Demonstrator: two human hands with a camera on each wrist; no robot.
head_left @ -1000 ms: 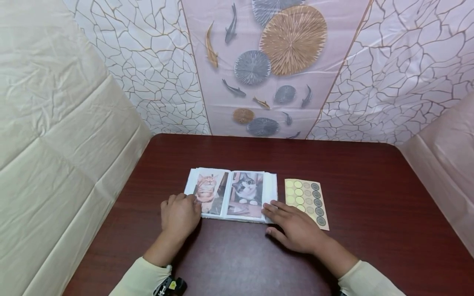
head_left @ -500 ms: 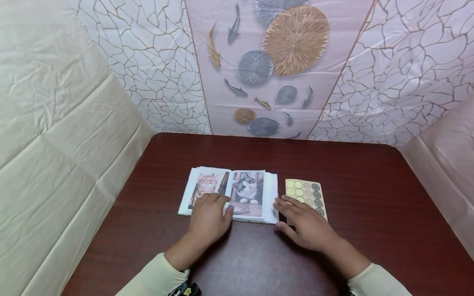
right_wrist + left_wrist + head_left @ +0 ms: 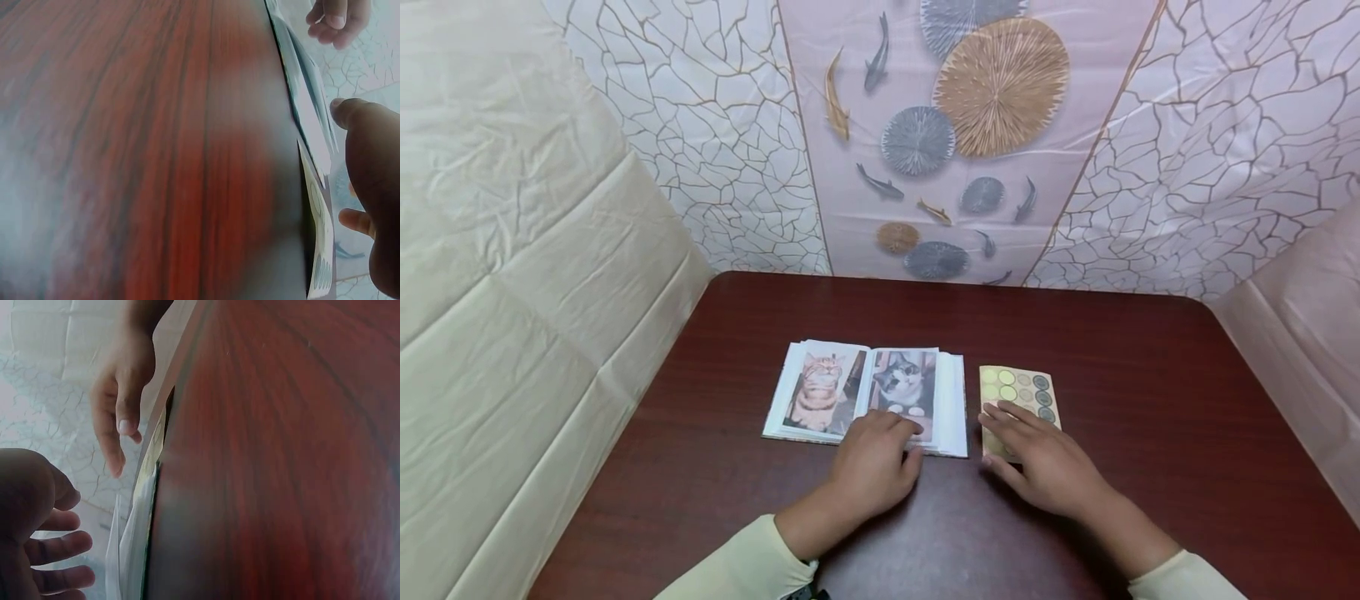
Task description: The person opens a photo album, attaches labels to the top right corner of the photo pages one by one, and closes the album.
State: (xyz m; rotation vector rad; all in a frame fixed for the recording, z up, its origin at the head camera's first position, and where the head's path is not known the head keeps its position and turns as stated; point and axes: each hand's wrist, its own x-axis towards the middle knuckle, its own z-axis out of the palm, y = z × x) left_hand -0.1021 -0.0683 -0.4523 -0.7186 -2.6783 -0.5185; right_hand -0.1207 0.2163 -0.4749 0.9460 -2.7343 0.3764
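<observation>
A photo album lies spread on the table, an orange cat photo on its left page and a grey-and-white cat photo on its right. My left hand is over the lower edge of the right page, fingers relaxed and holding nothing. In the left wrist view, its fingers hang above the album's pages. My right hand is over the sheet of round stickers, covering its lower part. The right wrist view shows that hand's thumb above the sheet, with nothing gripped.
The dark red table has rounded far corners. Patterned fabric hangs behind it, with pale cloth along the left side. A dark wrist device shows at the left sleeve.
My left hand has left the album's left edge and moved right across to the right page. The right hand has shifted off the album's right edge onto the sticker sheet.
</observation>
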